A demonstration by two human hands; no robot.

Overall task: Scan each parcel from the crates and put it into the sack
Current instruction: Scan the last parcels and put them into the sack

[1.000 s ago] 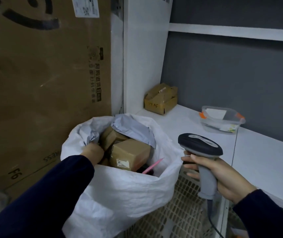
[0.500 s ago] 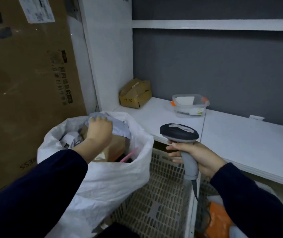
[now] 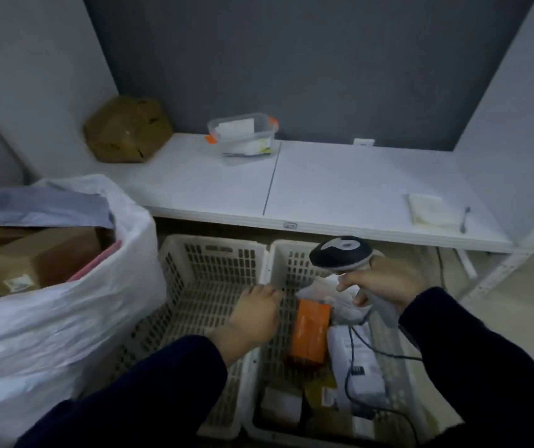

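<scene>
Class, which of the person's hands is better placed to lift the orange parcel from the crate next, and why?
Left. The left hand is empty and hovers just beside the orange parcel, while the right hand grips the scanner.

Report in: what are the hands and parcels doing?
Left hand open, empty, over the crates. Right hand grips scanner. Orange parcel lies in right crate. Cord trails across white parcel.

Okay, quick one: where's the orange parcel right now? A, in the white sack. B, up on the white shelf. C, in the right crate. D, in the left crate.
C: the orange parcel lies inside the right crate, just below the scanner that the right hand grips.
</scene>
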